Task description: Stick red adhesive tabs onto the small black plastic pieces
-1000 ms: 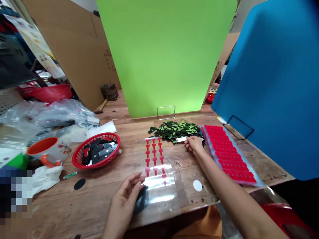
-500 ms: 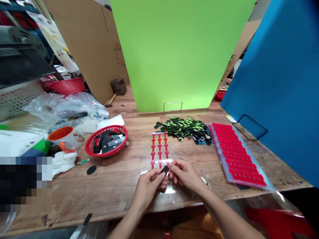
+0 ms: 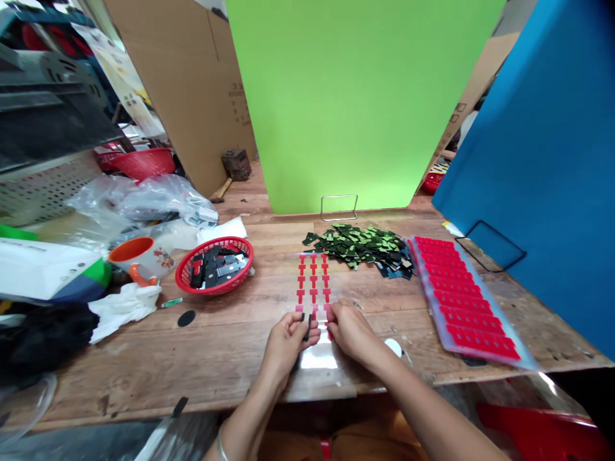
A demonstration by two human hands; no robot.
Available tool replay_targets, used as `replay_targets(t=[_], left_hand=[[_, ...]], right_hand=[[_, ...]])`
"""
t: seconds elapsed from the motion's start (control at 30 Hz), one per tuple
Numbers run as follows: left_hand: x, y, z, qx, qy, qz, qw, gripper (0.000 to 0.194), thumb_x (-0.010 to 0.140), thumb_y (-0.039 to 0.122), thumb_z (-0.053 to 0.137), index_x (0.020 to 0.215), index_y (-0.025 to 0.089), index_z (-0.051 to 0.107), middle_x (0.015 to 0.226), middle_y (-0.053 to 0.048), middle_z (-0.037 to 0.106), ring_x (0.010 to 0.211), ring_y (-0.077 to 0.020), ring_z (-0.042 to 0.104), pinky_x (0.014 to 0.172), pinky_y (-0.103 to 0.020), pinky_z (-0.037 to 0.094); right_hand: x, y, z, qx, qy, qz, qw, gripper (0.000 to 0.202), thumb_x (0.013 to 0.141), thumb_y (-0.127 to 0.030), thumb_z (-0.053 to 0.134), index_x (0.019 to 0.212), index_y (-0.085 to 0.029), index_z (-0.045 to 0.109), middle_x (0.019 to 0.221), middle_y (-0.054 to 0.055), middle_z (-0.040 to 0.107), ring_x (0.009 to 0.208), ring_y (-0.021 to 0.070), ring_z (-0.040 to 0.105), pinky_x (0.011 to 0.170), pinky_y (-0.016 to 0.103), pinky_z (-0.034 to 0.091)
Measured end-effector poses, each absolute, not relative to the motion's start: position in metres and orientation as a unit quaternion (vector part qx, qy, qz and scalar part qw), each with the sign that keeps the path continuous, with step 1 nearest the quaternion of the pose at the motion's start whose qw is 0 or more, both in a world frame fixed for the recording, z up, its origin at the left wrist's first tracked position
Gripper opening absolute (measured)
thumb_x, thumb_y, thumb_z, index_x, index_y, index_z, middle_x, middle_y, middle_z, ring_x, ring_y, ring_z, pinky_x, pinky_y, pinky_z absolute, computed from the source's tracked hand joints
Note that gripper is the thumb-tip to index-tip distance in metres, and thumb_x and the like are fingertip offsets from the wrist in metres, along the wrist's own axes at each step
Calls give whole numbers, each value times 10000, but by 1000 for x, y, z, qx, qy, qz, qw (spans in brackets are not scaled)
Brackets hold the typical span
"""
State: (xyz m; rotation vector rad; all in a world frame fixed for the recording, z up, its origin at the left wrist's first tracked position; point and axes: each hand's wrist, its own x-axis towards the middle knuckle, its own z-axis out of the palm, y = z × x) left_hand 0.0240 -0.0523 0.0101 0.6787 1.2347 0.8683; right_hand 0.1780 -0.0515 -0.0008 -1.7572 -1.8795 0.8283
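My left hand [image 3: 288, 339] is closed on a small black flat piece [image 3: 306, 327], held between thumb and fingers just above the clear plastic sheet [image 3: 318, 360]. Rows of small red T-shaped pieces [image 3: 314, 279] lie on that sheet, in three columns running away from me. At the near end of the right column, my right hand [image 3: 352, 330] has its fingers pinched low against the sheet. A bit of red shows at those fingertips; the hand hides the rest of it. Beyond the sheet lies a heap of small dark green and black pieces [image 3: 360, 244].
At right lies a clear sheet stack with rows of red pieces [image 3: 461, 291]. A red basket [image 3: 214, 291] of black parts and an orange-lined mug [image 3: 144, 259] stand at left. Green [image 3: 355, 115] and blue boards [image 3: 542, 160] stand behind. A white disc [image 3: 393, 347] is near my right wrist.
My right hand has parted from the left and gone down to the sheet. My left hand has shifted slightly left, still with the black piece. The whole view has shifted a little.
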Motion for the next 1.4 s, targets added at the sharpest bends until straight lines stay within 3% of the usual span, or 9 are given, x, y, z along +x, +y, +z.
replay_targets(t=[0.2,0.3,0.47,0.63,0.8,0.93,1.1,1.23,1.4], left_hand=[[24,-54,13,303,543,388,681,277,690,278,702,870,129,554,849,-87,684,741,-170,670,716,-308,540],[24,-55,16,313,542,381,680,251,715,273,674,872,125,546,870,-95,680,756,-173,667,730,-320,536],[24,-54,18,312,541,379,683,279,689,295,702,843,135,533,854,-93,686,754,-181,672,745,-336,532],[24,-54,12,306,550,383,676,282,683,311,709,815,142,525,838,-86,686,730,-179,673,736,-346,537],[25,-53,12,300,560,386,669,274,676,305,718,820,136,558,840,-87,684,717,-170,671,717,-324,541],[25,-53,17,299,557,375,678,265,660,274,730,824,110,601,810,-94,684,692,-162,664,684,-286,540],[26,-59,24,271,537,379,703,373,627,151,733,972,109,599,892,-105,691,733,-161,670,721,-272,540],[27,-68,33,258,515,364,732,509,618,118,733,1099,111,567,956,-113,689,754,-178,679,738,-278,544],[26,-74,37,260,487,352,756,505,636,141,734,1113,125,568,1011,-117,681,798,-203,684,747,-287,544]], right_hand=[[174,-64,-6,-648,-690,240,218,117,755,-84,519,813,-175,562,855,57,540,734,159,510,633,233,352],[169,-71,-10,-648,-696,218,219,130,811,-108,478,774,-185,576,857,61,531,767,167,510,656,235,364],[168,-73,-7,-648,-696,212,225,145,798,-77,459,799,-181,560,878,81,530,851,201,489,724,272,378],[179,-74,-2,-613,-666,289,313,106,791,-103,455,759,-186,513,845,60,537,817,190,492,724,283,394],[191,-76,3,-586,-528,457,412,117,814,-258,503,725,-186,528,701,9,569,658,150,519,612,245,403],[191,-77,10,-565,-404,544,470,156,740,-322,606,725,-184,537,644,-7,582,567,127,517,535,220,393],[176,-79,17,-534,-382,552,514,180,637,-221,672,709,-179,512,662,-21,567,601,109,528,567,203,418],[163,-81,19,-526,-380,556,520,164,670,-226,644,729,-188,497,668,-24,562,588,110,543,544,204,437],[156,-86,14,-518,-410,548,514,145,747,-270,617,785,-192,502,706,-20,571,548,110,562,500,210,443]])
